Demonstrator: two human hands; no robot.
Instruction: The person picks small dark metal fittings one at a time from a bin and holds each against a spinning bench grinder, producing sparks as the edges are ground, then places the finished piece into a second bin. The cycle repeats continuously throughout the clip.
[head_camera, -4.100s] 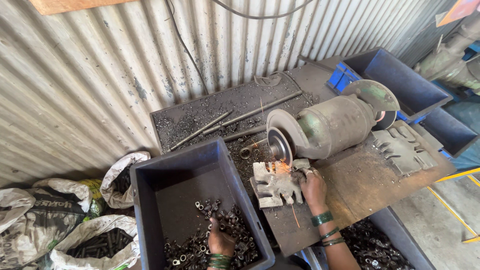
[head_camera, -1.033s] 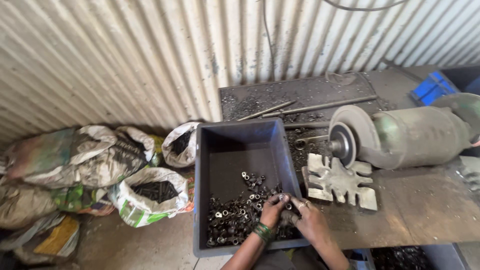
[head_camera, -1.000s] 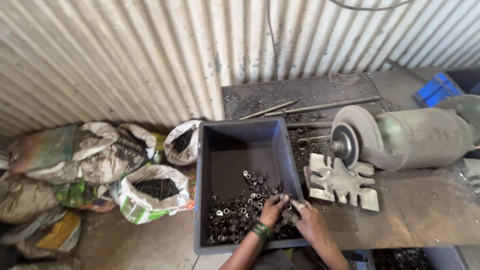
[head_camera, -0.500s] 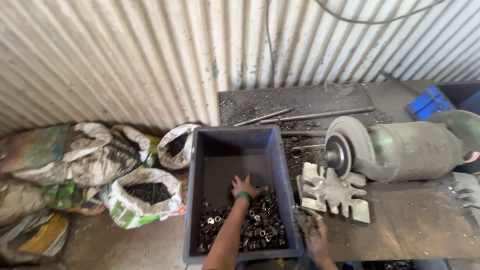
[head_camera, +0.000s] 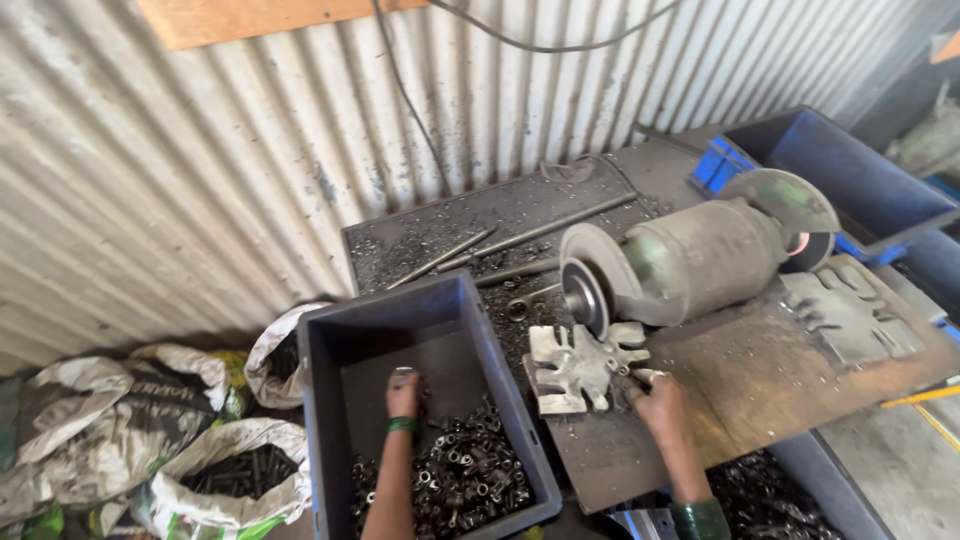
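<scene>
Sacks (head_camera: 150, 440) of white and green woven plastic, crumpled and printed, lie heaped on the floor at eight o'clock; the nearest one gapes open on dark metal pieces. A grey plastic crate (head_camera: 330, 400) stands just right of them at six o'clock, its lower half filled with small dark metal rings and nuts (head_camera: 465, 475), its upper half bare. A blue bin (head_camera: 850, 180) sits at two o'clock, contents hidden. On the dark steel desk (head_camera: 760, 380), a bench grinder (head_camera: 690, 260) lies across the centre-right, its wheel facing a pale, jagged metal plate (head_camera: 575, 365) at five o'clock.

The left hand (head_camera: 403, 392) reaches into the crate, palm down, above the pile; its grip is curled over something small, though whether it is clamped I cannot tell. The right hand (head_camera: 660, 405) rests on the desk beside the plate's right edge, its grip pinched together on a small pale metal piece (head_camera: 645, 377).
</scene>
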